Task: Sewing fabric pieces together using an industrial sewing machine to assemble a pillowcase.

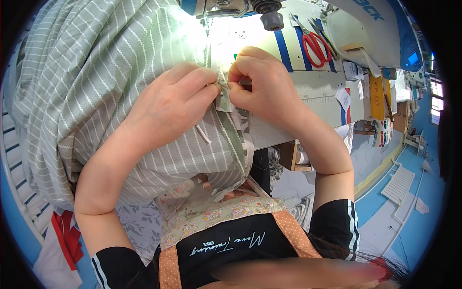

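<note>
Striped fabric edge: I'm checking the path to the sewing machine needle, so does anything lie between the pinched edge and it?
Nothing visible: both hands, left hand and right hand, pinch the striped fabric edge just before the sewing machine.

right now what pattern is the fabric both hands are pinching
Grey-green fabric with thin white stripes, pinched between the left hand and right hand; clearest in the head view.

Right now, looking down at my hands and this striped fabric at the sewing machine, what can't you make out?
- Head view: the pinched spot on the grey striped fabric is covered by the left hand and right hand.
- The sewing machine needle area is washed out by lamp glare and cut off by the top edge.
- The red-handled scissors blades are too small to tell open from closed.
</note>
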Available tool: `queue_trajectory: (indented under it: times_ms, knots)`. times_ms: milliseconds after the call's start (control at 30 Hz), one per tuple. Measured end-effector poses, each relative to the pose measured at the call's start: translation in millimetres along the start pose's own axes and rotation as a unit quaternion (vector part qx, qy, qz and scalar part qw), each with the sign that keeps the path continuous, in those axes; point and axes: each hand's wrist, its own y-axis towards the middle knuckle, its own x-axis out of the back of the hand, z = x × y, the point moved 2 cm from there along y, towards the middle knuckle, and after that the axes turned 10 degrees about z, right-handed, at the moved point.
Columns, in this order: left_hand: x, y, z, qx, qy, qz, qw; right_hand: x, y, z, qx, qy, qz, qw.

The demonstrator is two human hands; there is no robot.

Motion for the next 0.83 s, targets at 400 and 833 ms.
queue_trajectory:
  times_ms: [400, 833]
  knots:
    - [-2.7, 0.7, 0.0, -0.034, 0.0, -0.014, 0.999, -2.4, -2.5, -3.0, 0.019, -0.053, -0.01, 0.998]
    - [-0.9, -2.1, 0.5, -0.027, -0.019, 0.007, 0.999, 20.3, -19.2, -5.8, 0.171, 0.021, 0.086, 0.981]
